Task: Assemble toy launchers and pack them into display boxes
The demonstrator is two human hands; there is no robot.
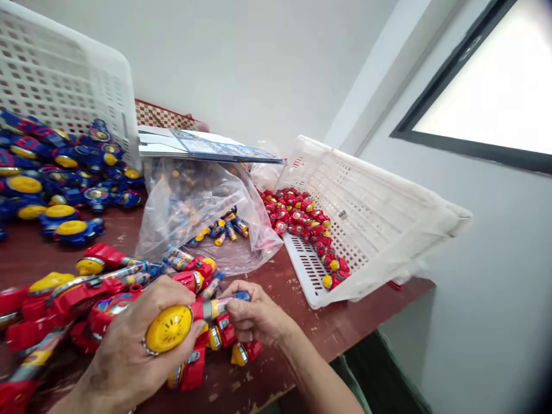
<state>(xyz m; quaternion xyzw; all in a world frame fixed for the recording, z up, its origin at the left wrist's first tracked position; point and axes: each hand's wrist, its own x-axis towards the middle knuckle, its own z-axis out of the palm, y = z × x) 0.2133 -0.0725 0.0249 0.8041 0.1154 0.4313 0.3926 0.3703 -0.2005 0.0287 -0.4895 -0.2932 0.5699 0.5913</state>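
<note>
My left hand (133, 339) is wrapped round a red plastic toy with a round yellow slotted disc (169, 329). From the toy's neck a small printed tube with a blue end (219, 307) points right. The fingers of my right hand (256, 313) are closed on that tube near its blue end. I cannot tell how firmly the tube sits in the neck. Under and around both hands lie several more red toys (103, 310), some with tubes sticking out of them.
An open clear plastic bag (207, 230) of small tubes lies behind my hands, with printed cards (215, 146) above it. A tipped white basket (366, 201) holding red toys (297, 215) stands right. Blue toys (64, 161) spill from another white basket (86, 63) at left. The worn red table (276, 287) ends toward me.
</note>
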